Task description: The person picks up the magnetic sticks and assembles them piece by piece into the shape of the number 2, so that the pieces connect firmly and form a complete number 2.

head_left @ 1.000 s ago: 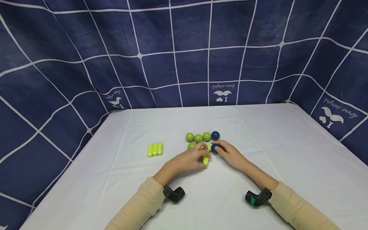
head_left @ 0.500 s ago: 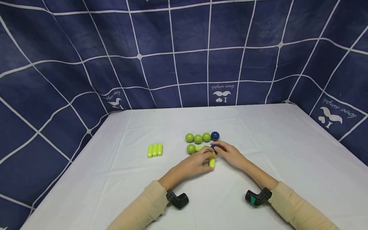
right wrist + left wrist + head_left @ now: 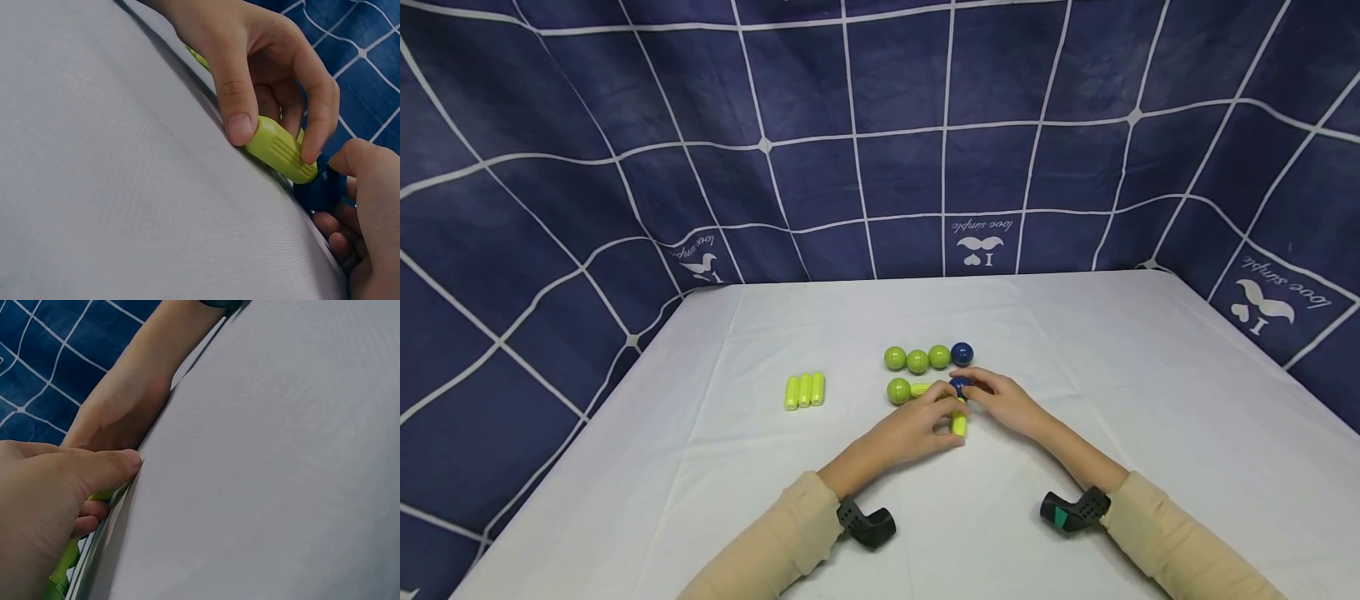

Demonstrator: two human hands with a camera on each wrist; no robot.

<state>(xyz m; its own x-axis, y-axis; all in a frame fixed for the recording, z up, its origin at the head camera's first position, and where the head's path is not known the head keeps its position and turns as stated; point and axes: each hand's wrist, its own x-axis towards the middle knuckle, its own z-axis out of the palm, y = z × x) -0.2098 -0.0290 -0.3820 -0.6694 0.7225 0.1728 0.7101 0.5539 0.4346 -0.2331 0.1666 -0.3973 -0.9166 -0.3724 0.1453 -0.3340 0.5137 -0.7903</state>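
My left hand (image 3: 910, 429) pinches a short yellow-green rod (image 3: 281, 150) with ridged sides between thumb and fingers. The rod's far end meets a dark blue ball (image 3: 322, 187), which the thumb and fingers of my right hand (image 3: 1003, 404) hold on the table. Another yellow-green rod (image 3: 920, 389) lies sideways behind my left fingers, one end against a green ball (image 3: 898, 391). Its other end is hidden by the left hand. In the left wrist view, the left hand covers most of the pieces.
Behind the hands, several green balls (image 3: 917, 361) and one blue ball (image 3: 962, 354) stand in a row. Three yellow-green rods (image 3: 805, 390) lie side by side to the left on the white-covered table (image 3: 737, 500). A blue checked curtain (image 3: 895, 167) surrounds the back and sides.
My left hand has moved right with the rod, bringing it to the front of the held blue ball. The green ball and sideways rod are more exposed. My right hand stays nearly still.
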